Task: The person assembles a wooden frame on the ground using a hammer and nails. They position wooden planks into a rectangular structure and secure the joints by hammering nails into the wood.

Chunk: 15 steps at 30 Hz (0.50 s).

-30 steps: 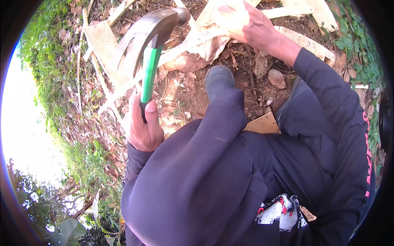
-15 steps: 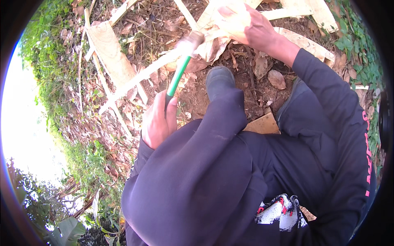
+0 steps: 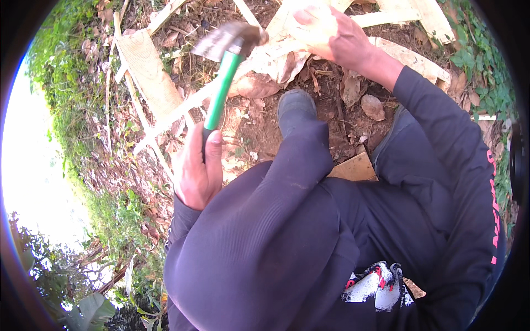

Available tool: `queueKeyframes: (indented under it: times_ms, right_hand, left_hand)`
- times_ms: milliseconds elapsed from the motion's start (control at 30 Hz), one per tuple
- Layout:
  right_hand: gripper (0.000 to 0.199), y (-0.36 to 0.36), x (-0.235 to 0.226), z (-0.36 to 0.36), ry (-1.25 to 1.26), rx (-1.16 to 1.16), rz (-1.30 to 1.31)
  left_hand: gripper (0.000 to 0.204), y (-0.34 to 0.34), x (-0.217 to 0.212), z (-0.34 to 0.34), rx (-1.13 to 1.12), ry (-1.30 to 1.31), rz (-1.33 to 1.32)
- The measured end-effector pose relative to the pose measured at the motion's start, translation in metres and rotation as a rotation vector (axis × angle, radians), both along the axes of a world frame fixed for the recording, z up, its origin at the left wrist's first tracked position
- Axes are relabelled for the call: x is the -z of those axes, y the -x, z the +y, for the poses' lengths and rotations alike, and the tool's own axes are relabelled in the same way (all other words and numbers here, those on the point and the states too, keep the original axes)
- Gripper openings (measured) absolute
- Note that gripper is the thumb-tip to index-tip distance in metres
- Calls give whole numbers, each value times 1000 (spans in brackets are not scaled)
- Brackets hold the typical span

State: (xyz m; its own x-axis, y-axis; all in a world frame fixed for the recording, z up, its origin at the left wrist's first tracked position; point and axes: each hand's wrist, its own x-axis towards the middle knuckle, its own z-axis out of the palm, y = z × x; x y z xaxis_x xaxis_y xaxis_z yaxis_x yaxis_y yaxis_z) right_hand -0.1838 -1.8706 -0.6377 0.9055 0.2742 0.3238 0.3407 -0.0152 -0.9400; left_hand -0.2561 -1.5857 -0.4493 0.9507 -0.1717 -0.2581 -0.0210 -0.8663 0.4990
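My left hand (image 3: 197, 174) is closed round the black grip of a claw hammer (image 3: 221, 91) with a green handle. Its metal head, slightly blurred, is raised near the end of a long pale wooden strip (image 3: 175, 113). At the top, my right hand (image 3: 342, 38) has its fingers curled against a pale wooden board (image 3: 279, 25), where several pieces meet. Strong glare washes out the fingertips and the wood there, so the exact grip and any nail are hidden.
A wider plank (image 3: 148, 69) lies across thin sticks at the left. More boards (image 3: 411, 60) stand at the upper right. Dry leaves (image 3: 372, 107) cover the soil, and my boot (image 3: 296, 107) is beneath the work. A small wood piece (image 3: 355, 167) sits between my legs.
The hammer has swung up and left, away from the joint by my right hand; my left hand has shifted left and slightly down with it. My right hand has stayed in place.
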Motion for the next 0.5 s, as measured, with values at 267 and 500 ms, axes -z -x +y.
queueKeyframes:
  times_ms: [267,500]
  right_hand:
    - [21,-11,-31,-9,873,169,-708]
    - [29,-5,-18,-15,956,200,-754]
  left_hand:
    - [26,-6,1,0,128,-158,138]
    - [31,-8,5,-5,-179,338,49]
